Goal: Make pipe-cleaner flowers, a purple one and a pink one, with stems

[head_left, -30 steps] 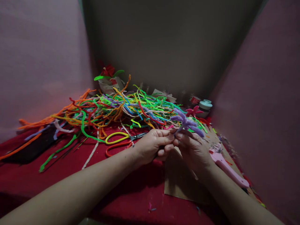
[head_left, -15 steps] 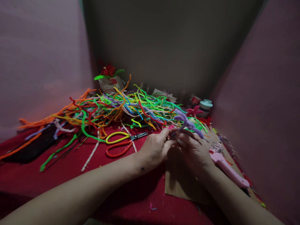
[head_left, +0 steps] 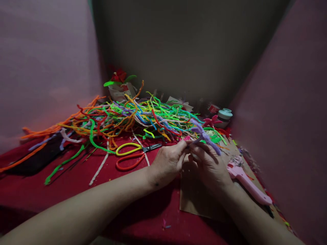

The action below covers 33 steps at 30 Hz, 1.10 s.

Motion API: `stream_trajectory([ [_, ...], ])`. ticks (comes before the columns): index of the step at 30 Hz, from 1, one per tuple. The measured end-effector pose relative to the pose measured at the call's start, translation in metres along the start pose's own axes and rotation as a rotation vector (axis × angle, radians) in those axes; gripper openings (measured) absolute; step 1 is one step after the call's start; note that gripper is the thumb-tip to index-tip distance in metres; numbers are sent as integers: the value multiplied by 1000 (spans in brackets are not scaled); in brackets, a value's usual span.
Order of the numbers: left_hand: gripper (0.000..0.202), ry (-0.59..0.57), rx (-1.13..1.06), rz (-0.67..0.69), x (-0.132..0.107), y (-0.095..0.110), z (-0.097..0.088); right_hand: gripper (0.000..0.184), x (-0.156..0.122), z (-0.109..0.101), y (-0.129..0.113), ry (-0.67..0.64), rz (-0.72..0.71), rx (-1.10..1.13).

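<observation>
Closest in, small pink and grey scraps point(head_left: 165, 225) lie on the red cloth point(head_left: 138, 211) near its front edge, between the person's two forearms. A flat piece of brown cardboard point(head_left: 192, 200) lies on the cloth, partly under the right hand point(head_left: 211, 166). That hand is curled nearly closed, fingertips pinching at the stem of a purple fuzzy-wire flower point(head_left: 204, 134); the left hand point(head_left: 168, 158) meets it, thumb and forefinger pressed together on the stem's lower end. The bloom sits just above the right hand's fingers, petals spread, tilted to the right. Right of that hand rests a pink-handled tool point(head_left: 249, 185). Left of the left hand, scissors point(head_left: 143, 149) with one yellow and one red loop lie with their blades pointing toward it. Behind spreads a tangled heap of multicoloured pipe cleaners point(head_left: 143, 117), with a crimson flower point(head_left: 212, 121) at its right end, near a pale-lidded jar point(head_left: 224, 115). Farther back on the left, a red flower point(head_left: 119, 75) shows green leaves.
</observation>
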<state>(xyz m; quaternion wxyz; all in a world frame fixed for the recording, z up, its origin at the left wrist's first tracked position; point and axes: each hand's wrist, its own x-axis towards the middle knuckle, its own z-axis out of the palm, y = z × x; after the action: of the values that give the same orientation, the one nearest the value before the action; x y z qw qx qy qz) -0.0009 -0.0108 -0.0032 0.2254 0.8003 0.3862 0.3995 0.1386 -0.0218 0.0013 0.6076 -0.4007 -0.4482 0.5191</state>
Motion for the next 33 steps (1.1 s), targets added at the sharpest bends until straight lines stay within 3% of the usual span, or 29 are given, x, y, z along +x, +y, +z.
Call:
stream_trajectory([
  [4,16,19,-109,-56,3,4,-2,16,3,-3,6,-105,9,7],
  [10,21,11,-288,-152,7,13,-8,11,3,-1,1,-169,-11,-7],
  [16,21,-33,-572,-267,8,18,-9,14,4,-3,1,-157,-18,16],
  [24,15,-145,-1023,-554,11,20,-8,13,6,-4,6,-143,21,116],
  [33,18,-292,-1308,-566,10,8,-8,9,5,4,-3,-144,99,215],
])
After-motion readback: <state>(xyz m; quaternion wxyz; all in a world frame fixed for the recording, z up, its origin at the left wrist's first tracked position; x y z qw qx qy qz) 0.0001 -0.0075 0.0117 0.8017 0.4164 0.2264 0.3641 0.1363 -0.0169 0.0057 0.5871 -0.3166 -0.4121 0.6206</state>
